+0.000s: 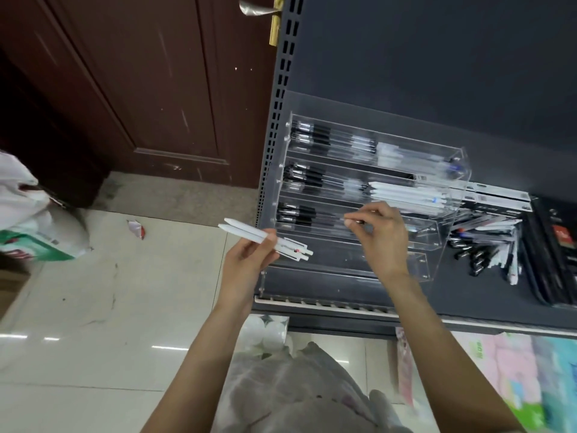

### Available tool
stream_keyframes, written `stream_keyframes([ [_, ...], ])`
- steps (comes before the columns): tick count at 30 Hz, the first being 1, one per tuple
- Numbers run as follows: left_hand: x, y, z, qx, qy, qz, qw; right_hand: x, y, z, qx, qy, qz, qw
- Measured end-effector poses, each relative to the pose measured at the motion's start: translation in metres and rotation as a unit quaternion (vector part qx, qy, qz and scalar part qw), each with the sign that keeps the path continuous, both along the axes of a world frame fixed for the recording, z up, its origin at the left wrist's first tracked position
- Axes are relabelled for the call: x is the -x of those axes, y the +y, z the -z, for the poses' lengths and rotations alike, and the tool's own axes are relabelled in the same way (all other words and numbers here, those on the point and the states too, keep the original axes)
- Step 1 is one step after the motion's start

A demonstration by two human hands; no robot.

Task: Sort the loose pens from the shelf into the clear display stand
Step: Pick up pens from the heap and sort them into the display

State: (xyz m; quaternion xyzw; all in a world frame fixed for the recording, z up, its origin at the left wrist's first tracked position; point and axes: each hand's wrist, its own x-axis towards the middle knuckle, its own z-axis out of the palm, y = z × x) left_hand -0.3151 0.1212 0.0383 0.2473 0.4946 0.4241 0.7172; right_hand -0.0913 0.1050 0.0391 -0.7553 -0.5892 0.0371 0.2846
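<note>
A clear tiered display stand [449,245] sits on the dark shelf [343,292], its rows holding black-grip pens at the left and white pens [406,192] at the right. My left hand [246,260] grips two white pens [249,234] just left of the stand's front corner. My right hand [381,235] hovers over the third row, fingers curled and pinching a thin dark pen [359,220]. A loose heap of pens [487,242] lies on the shelf to the right of the stand.
Flat dark boxes [555,251] line the shelf's right end. A brown door [125,89] and pale tiled floor [93,307] are to the left, with a white bag [31,220] on the floor. Packaged goods [499,370] fill the lower shelf.
</note>
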Motion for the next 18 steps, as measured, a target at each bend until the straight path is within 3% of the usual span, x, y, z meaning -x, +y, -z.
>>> stream_keyframes([
  [4, -0.006, 0.000, -0.002, -0.006, 0.009, 0.006, 1.000, 0.003, 0.009, 0.000, 0.008, -0.113, -0.021, 0.993],
  [8, -0.012, 0.000, -0.005, -0.009, 0.016, 0.010, 1.000, 0.005, 0.012, 0.000, 0.018, -0.119, -0.031, 0.992],
  [12, -0.021, -0.001, -0.009, -0.020, 0.025, 0.019, 0.999, 0.006, 0.006, -0.007, -0.002, -0.057, -0.036, 0.998],
  [16, -0.033, -0.004, -0.014, -0.050, 0.053, 0.028, 0.997, 0.016, -0.021, -0.035, 0.015, 0.190, -0.090, 0.978],
  [18, -0.043, -0.006, -0.017, -0.070, 0.058, 0.050, 0.995, 0.021, -0.034, -0.041, 0.033, 0.192, -0.115, 0.974],
])
